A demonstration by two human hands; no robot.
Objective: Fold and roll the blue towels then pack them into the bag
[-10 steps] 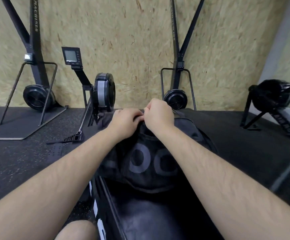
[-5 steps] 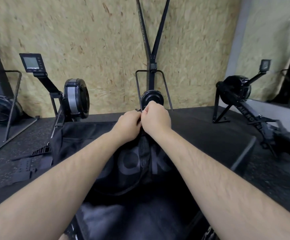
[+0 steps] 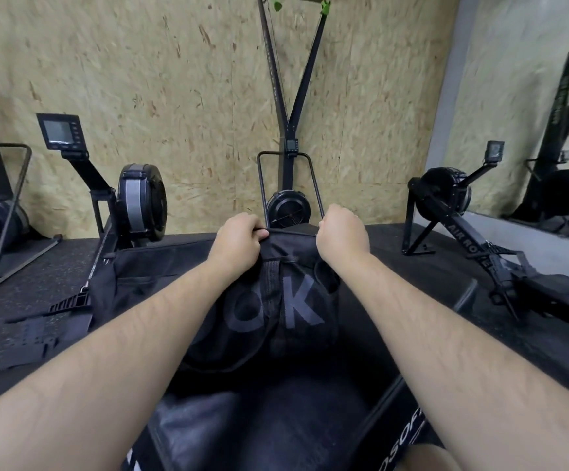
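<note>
**At the far rim of the black bag point(image 3: 276, 311), both fists closed on fabric**

Straight ahead of me, at arm's length, the bag rests on a black padded block point(image 3: 276, 423) that fills the bottom of my view, with white lettering showing at its lower right edge. Large grey letters, "OK" among them, run across the side of the bag facing me, and a dark webbing strap runs down beside them.

My left hand point(image 3: 238, 237) has its fingers curled over the bag's top edge at the left, bunching the cloth, with a thin black cord showing at the knuckles. My right hand point(image 3: 342, 232) is balled at the right end of that same edge, gripping the rim. The two hands are apart, with the rim stretched between them. What lies inside the bag I cannot tell.

Beyond the bag, a rowing machine point(image 3: 140, 202) stands to the left on the rubber floor point(image 3: 21, 283), its monitor point(image 3: 60, 132) raised on an arm. An upright pull machine point(image 3: 288, 212) stands just past my hands against the chipboard wall point(image 3: 174, 96). To the right a second rowing machine point(image 3: 446, 195) stands near a mirror point(image 3: 548, 130).
</note>
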